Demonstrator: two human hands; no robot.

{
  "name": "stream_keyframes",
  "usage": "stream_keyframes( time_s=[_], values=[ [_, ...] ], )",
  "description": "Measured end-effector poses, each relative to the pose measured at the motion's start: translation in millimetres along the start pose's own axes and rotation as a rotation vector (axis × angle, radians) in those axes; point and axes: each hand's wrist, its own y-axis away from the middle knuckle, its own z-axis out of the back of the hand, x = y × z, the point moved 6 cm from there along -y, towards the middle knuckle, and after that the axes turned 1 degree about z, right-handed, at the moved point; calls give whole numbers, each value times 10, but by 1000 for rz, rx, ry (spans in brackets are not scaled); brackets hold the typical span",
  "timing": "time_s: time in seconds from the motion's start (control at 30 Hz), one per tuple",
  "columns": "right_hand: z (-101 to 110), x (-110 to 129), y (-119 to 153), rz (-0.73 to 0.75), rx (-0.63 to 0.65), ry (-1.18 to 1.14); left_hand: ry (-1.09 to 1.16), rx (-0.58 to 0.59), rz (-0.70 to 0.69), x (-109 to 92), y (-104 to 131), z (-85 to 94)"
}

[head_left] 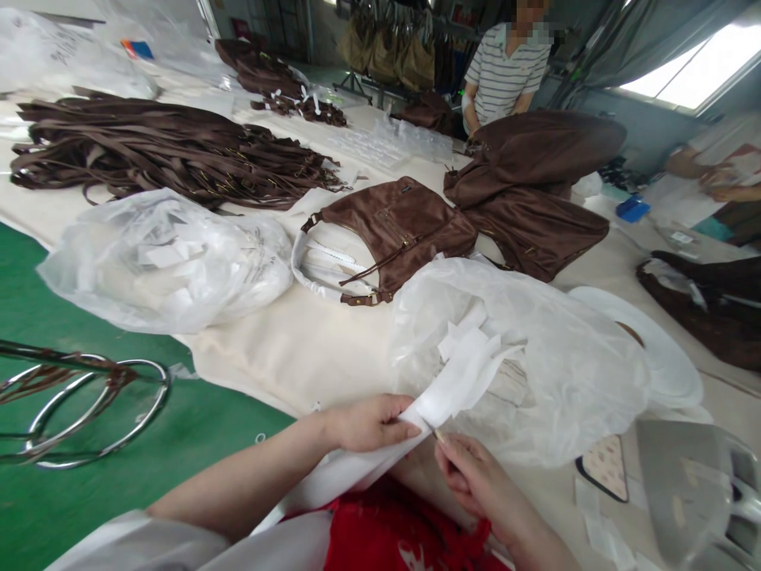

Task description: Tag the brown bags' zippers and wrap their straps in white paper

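Observation:
My left hand (pixel 377 423) pinches a long white strip (pixel 455 390) between thumb and fingers, near the table's front edge. The strip runs from my lap up over the opening of a clear plastic bag (pixel 552 357). My right hand (pixel 467 472) is closed on a small dark-bladed tool (pixel 429 429), whose tip touches the strip's edge beside my left hand. What kind of tool it is cannot be made out. White cut pieces (pixel 472 331) lie in the plastic bag. Beyond it rests a brown handbag (pixel 407 226) with a white-wrapped handle.
Another plastic bag (pixel 172 262) holds white pieces at the left. Behind it lie brown straps (pixel 160 151). More brown bags (pixel 535 159) are piled at the back right, near a person in a striped shirt (pixel 505 71). A white roll (pixel 659 349) and a grey machine (pixel 683 484) stand right.

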Motion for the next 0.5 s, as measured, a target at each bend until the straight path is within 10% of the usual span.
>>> stream_keyframes(
  time_s=[0.5],
  values=[
    [37, -28, -27, 22, -119, 86, 41, 50, -20, 25, -21, -7]
  ],
)
